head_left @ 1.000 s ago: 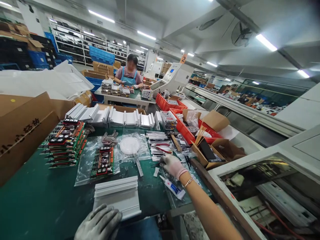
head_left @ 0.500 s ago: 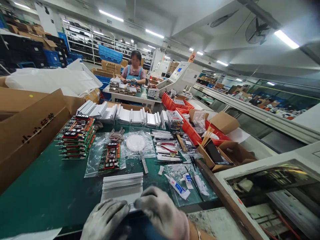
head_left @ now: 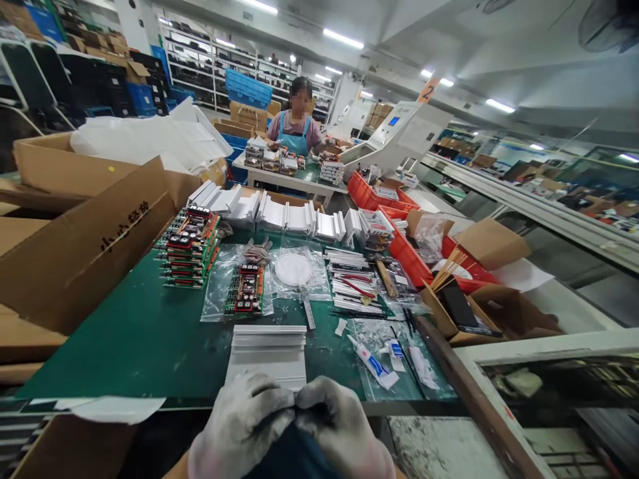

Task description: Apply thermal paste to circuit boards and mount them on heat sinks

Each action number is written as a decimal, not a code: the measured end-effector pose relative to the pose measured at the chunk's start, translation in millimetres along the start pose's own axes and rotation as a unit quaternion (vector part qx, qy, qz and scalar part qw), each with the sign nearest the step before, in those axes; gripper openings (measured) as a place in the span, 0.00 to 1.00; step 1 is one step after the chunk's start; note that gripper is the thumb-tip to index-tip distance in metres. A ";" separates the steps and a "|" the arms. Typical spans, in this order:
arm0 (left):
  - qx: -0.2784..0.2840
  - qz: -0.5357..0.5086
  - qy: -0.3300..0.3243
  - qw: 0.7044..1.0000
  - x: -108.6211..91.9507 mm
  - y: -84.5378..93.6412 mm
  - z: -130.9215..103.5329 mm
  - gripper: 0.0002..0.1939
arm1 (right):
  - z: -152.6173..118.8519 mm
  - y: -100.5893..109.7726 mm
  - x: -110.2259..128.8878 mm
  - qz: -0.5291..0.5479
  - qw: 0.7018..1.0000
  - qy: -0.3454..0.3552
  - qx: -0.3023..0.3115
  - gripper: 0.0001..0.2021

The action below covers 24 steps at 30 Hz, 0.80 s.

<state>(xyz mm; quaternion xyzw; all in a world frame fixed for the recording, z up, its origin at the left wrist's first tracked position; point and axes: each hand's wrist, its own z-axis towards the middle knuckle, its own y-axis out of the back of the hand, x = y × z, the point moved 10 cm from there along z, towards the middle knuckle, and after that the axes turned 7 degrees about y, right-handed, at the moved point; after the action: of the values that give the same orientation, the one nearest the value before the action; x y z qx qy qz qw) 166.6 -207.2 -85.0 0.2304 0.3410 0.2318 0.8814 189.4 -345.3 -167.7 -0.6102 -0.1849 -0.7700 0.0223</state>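
My left hand [head_left: 244, 419] and my right hand [head_left: 342, 426], both in worn whitish gloves, meet at the table's near edge. Their fingers are curled and pinched, the tips almost touching. Whatever lies between the fingertips is too small or hidden to make out. Just beyond them a ribbed silvery metal profile [head_left: 268, 356] lies flat, its near end covered by the gloves. Farther back, a circuit board [head_left: 245, 291] rests on a clear plastic bag, next to a round white dish [head_left: 293, 270]. A steel ruler [head_left: 309, 313] points from the dish toward me.
Stacked circuit boards [head_left: 187, 249] stand left, beside a large cardboard box [head_left: 84, 259]. Metal profiles [head_left: 287, 216] line the back. To the right are glue tubes [head_left: 374, 364], metal strips [head_left: 349, 279], a hammer [head_left: 386, 276] and red crates [head_left: 404, 246]. A co-worker [head_left: 298, 130] sits opposite.
My hands have drawn together at the profile's near end, their fingertips now pinched close to each other. The camera view has turned, so the table's contents appear farther right.
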 end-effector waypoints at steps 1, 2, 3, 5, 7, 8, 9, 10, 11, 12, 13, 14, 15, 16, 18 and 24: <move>0.002 0.013 -0.007 1.000 -1.1 0.6 -0.9 0.13 | -0.5 0.1 4.8 -0.039 0.999 0.028 0.022 0.04; 0.000 0.027 -0.010 1.000 -0.8 2.6 -2.4 0.14 | -1.2 1.9 9.7 -0.088 0.993 0.062 0.041 0.05; -0.005 0.042 -0.010 0.999 0.9 5.1 -4.4 0.13 | -2.2 5.2 13.7 -0.143 0.984 0.095 0.054 0.07; -0.012 0.062 -0.009 0.998 6.5 9.5 -9.9 0.13 | -5.1 16.3 17.1 -0.237 0.959 0.142 0.060 0.11; -0.008 0.076 -0.010 0.997 12.5 9.5 -16.7 0.13 | -8.5 30.0 15.2 -0.290 0.943 0.155 0.054 0.13; 0.001 0.082 -0.013 0.997 14.9 6.8 -20.6 0.13 | -10.2 37.5 12.9 -0.305 0.939 0.151 0.048 0.13; 0.011 0.093 -0.018 0.995 16.6 2.6 -24.5 0.13 | -11.9 46.5 10.4 -0.316 0.937 0.142 0.035 0.13; 0.022 0.109 -0.020 0.994 18.3 -2.9 -28.3 0.13 | -13.7 57.3 8.0 -0.324 0.937 0.130 0.012 0.12; 0.034 0.135 -0.016 0.990 20.9 -9.6 -31.6 0.13 | -15.7 69.4 5.7 -0.329 0.937 0.115 -0.018 0.11; 0.049 0.167 -0.003 0.985 24.8 -17.8 -34.1 0.13 | -18.2 81.6 3.2 -0.333 0.936 0.099 -0.051 0.10; 0.069 0.198 0.019 0.978 29.9 -27.7 -35.8 0.15 | -20.8 92.6 1.0 -0.336 0.935 0.084 -0.082 0.09; 0.094 0.223 0.044 0.969 34.7 -38.9 -36.8 0.16 | -23.1 100.9 -0.7 -0.337 0.933 0.073 -0.106 0.09; 0.125 0.236 0.066 0.961 38.2 -51.8 -37.2 0.19 | -24.7 106.3 -1.7 -0.338 0.931 0.068 -0.123 0.08; 0.161 0.236 0.081 0.955 39.2 -65.9 -36.9 0.22 | -25.5 109.1 -2.1 -0.340 0.929 0.067 -0.133 0.09; 0.232 0.199 0.076 0.949 30.5 -94.8 -34.3 0.31 | -24.6 108.8 -1.1 -0.341 0.927 0.075 -0.138 0.09; 0.341 -0.029 -0.065 0.937 -26.3 -121.2 -35.1 0.28 | -18.2 99.9 -8.1 -0.377 0.917 0.101 -0.080 0.11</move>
<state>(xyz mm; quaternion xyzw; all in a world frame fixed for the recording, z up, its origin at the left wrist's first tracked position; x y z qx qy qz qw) 154.9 -308.7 -163.6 0.5221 0.3478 0.0602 0.7764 200.5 -445.5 -153.0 -0.4142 -0.3354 -0.7911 -0.3001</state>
